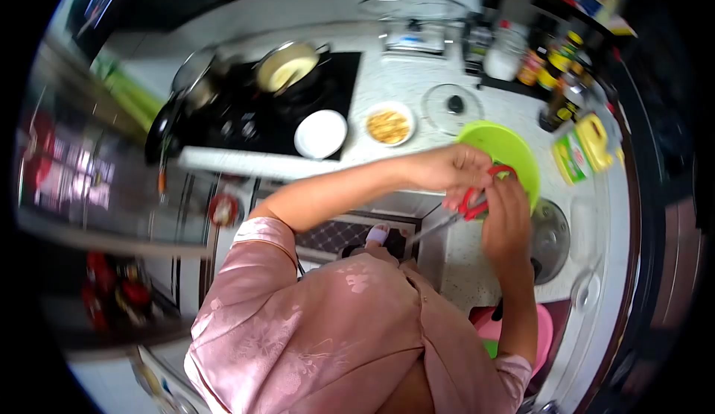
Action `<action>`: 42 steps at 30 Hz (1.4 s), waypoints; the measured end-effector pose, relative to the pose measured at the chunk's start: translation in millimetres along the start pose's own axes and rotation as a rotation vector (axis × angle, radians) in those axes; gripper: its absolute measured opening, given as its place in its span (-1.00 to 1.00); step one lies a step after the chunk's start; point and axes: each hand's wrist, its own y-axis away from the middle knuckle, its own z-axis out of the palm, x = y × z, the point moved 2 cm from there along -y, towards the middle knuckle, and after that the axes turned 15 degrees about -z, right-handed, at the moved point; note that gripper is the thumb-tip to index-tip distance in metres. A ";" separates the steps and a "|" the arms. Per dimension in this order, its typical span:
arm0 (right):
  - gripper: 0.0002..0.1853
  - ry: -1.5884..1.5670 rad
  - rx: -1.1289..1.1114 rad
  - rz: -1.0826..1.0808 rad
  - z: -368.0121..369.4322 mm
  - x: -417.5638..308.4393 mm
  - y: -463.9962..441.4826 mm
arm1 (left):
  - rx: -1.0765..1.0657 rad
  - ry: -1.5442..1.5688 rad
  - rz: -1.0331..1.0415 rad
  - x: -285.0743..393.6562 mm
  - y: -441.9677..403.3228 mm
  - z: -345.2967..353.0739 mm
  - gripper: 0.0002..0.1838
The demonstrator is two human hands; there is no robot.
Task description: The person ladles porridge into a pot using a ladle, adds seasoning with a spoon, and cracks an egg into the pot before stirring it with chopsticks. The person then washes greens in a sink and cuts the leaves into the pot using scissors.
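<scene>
A pair of scissors with red handles (474,207) is in my right hand (508,216), whose fingers curl about the loops. The grey blades point down and left, toward my body, and look blurred. Close against the handles is my left hand (454,169), its fingers bent together in a pinch; whatever lies between them is hidden. Both hands are over the near edge of a lime-green bowl (514,149) on the counter. The bowl's inside is mostly hidden by my hands.
Left of the bowl are a glass lid (445,119), a white bowl of yellowish strips (388,125) and a white dish (321,134). A pot (292,67) sits on the black stove (253,127). Bottles (560,62) and a yellow jug (582,149) stand right. A pink basin (542,332) is below.
</scene>
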 end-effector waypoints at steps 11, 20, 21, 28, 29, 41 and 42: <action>-0.54 -0.411 -0.338 0.054 85.0 -69.8 3.3 | 1.090 -0.222 -0.352 -140.9 188.2 -98.5 -0.63; -0.80 -0.791 0.304 1.114 77.8 -75.0 61.0 | 1.658 -0.780 -0.770 -288.0 325.6 -310.0 -0.30; -0.78 -0.829 0.431 1.228 69.8 -79.2 66.1 | 1.622 -0.833 -0.866 -277.4 319.7 -311.2 -0.37; -0.76 -0.532 0.774 1.419 26.4 -119.2 111.2 | 1.655 -0.935 -1.040 -285.1 320.1 -320.8 -0.17; -0.77 -0.460 0.802 1.431 14.8 -123.9 120.8 | 1.594 -0.928 -1.085 -287.3 322.3 -326.7 -0.11; -0.69 0.876 0.035 1.664 -142.6 -217.5 353.2 | 1.149 -0.483 0.228 -165.8 137.6 -95.2 -0.82; -0.66 0.869 -0.019 1.625 -157.5 -221.0 379.8 | 0.923 -0.398 0.074 -167.5 105.0 -63.4 -0.86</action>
